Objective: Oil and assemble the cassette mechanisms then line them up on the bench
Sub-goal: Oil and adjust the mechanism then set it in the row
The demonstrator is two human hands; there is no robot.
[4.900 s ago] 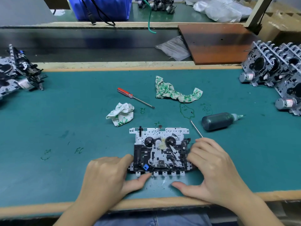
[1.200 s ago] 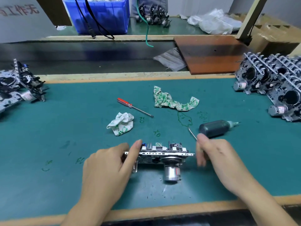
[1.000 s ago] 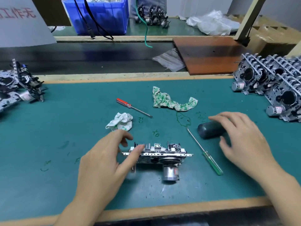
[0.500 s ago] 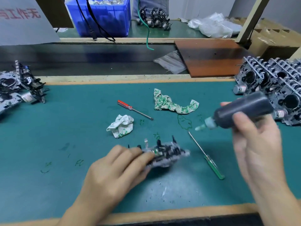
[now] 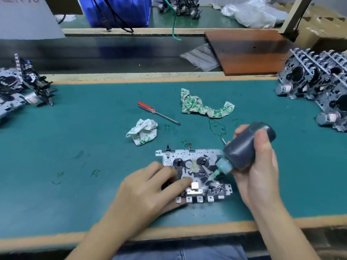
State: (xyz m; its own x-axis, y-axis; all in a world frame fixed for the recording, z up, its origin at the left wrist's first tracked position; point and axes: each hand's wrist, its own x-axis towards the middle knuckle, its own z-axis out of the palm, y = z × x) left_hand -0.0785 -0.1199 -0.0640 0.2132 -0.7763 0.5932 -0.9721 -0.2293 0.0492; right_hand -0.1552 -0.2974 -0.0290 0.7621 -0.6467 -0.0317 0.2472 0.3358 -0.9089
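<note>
Red screwdriver, two crumpled rags, blue bin.

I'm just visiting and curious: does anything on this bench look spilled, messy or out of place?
Mostly tidy. Green stains mark the mat near the rag, perhaps old spills. The right hand tips the bottle onto the mechanism, which the left hand steadies.

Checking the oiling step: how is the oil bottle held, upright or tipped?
Tipped: the oil bottle in the right hand slants nozzle-down onto the cassette mechanism.

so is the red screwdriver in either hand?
No, the red screwdriver lies on the mat; the right hand grips the oil bottle.
</note>
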